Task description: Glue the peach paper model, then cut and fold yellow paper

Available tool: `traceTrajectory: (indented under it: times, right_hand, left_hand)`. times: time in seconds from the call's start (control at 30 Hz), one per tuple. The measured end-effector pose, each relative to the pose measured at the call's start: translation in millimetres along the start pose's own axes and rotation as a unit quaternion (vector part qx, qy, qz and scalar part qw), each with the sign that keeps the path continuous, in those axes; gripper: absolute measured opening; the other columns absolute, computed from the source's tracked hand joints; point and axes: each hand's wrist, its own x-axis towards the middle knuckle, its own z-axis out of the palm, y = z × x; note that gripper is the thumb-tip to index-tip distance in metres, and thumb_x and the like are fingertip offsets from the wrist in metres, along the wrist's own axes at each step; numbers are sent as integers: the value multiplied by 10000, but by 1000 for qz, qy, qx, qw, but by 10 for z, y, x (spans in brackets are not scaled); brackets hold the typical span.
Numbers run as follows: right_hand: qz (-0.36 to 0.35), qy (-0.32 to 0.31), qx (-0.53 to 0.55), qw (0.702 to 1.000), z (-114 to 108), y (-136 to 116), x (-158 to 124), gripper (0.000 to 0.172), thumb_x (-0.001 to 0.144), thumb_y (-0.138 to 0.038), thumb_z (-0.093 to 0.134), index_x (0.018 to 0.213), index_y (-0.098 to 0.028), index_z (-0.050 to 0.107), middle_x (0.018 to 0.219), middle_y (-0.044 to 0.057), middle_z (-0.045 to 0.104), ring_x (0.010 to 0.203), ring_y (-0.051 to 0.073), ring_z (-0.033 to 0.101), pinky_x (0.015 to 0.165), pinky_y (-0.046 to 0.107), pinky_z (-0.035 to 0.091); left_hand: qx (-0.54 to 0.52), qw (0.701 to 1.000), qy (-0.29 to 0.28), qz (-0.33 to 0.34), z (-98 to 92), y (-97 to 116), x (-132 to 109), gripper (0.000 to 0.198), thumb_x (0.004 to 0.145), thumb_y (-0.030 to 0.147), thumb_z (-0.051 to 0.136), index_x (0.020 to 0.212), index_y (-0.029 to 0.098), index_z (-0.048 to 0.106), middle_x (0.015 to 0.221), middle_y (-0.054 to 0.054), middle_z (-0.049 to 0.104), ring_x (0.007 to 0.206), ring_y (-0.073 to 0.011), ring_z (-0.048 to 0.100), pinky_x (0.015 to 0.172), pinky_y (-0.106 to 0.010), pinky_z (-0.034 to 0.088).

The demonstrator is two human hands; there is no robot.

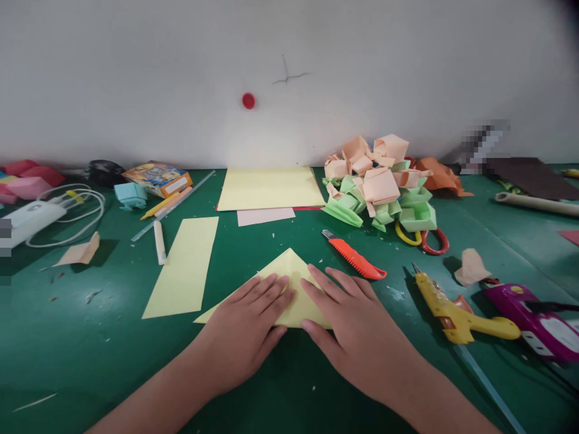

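Note:
A yellow sheet of paper (293, 265), folded to a triangle with its tip pointing away from me, lies on the green table. My left hand (253, 319) rests flat on its left half, fingers stretched out. On the right half lies my right hand (348, 319), fingers spread, its thumb at the near folded edge. Both palms hide much of the paper's lower part. Just beyond my right hand is an orange utility knife (357, 256) with a bit of blade showing. To the left lies a yellow paper strip (185, 271).
Yellow sheets (271, 188) lie by the wall. Right of them is a pile of folded paper pieces (380, 187) over scissors (435, 242). A yellow glue gun (461, 313) and a purple power strip (534, 319) sit at right, a white power strip (34, 217) at left.

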Motion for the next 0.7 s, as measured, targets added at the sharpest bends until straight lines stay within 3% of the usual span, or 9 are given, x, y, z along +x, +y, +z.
traceTrajectory:
  times: [0.1, 0.23, 0.43, 0.7]
  right_hand:
    - [-5, -24, 17, 1000, 50, -25, 237, 534, 1059, -364, 332, 1544, -173, 448, 1629, 46, 407, 1438, 325, 405, 1105, 543, 416]
    - [12, -31, 31, 999, 138, -19, 414, 539, 1067, -332, 252, 1529, -165, 473, 1630, 28, 405, 1385, 325, 438, 1090, 543, 419]
    - [21, -28, 29, 999, 202, -31, 412, 546, 1063, -354, 274, 1550, -170, 440, 1660, -1, 345, 1375, 353, 399, 1085, 575, 389]
    - [33, -26, 33, 999, 205, -40, 407, 533, 1064, -359, 297, 1545, -185, 448, 1661, -16, 338, 1383, 338, 394, 1092, 561, 375]
  left_hand:
    - [3, 1000, 11, -4, 28, 4, 14, 523, 1052, 406, 405, 1522, 181, 452, 1567, -81, 474, 1440, -244, 477, 1230, -448, 356]
    - [17, 999, 31, 1, 65, 4, 28, 524, 1039, 398, 426, 1505, 166, 477, 1542, -90, 508, 1408, -259, 516, 1200, -457, 397]
    - [25, 998, 49, -6, 95, 14, 18, 512, 1038, 406, 430, 1485, 168, 506, 1537, -88, 522, 1401, -249, 522, 1213, -436, 368]
    - [1, 999, 35, -14, 95, 5, 6, 525, 1045, 416, 410, 1516, 192, 467, 1556, -75, 503, 1443, -239, 471, 1249, -426, 311]
